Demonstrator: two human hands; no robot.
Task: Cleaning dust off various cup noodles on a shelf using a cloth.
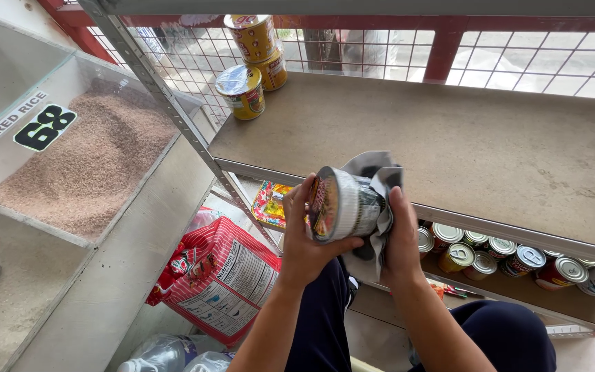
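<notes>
Hands first: the left hand (306, 238) is wrapped around the lidded end of an instant noodle cup (344, 204), fingers curled over its rim and thumb tucked under, so it's got a proper grip. The cup is tipped on its side, lid facing left, held up in the air in front of the edge of the upper shelf board (449, 148). The right hand (401, 238) is closed on a grey cloth (379, 180), which is bunched against the bottom end of the cup, with a flap sticking up above it and another hanging down past the palm.

Stuff around it: the shelf board is a plain brown slab with a red wire mesh (518, 58) behind it. At its back left corner sit three yellow cans (253, 58), two stacked and one lower down in front with a shiny lid. Below the board, on the lower shelf, there's a row of tins (511, 256) lying with their silver tops showing, just right of the cloth hand. To the left, a clear-fronted bin holds reddish-brown rice (91, 162). Down by the floor a red and white bag (218, 275) leans beside the shelf post, with a yellow snack packet (273, 203) behind it, partly hidden by the left hand.
</notes>
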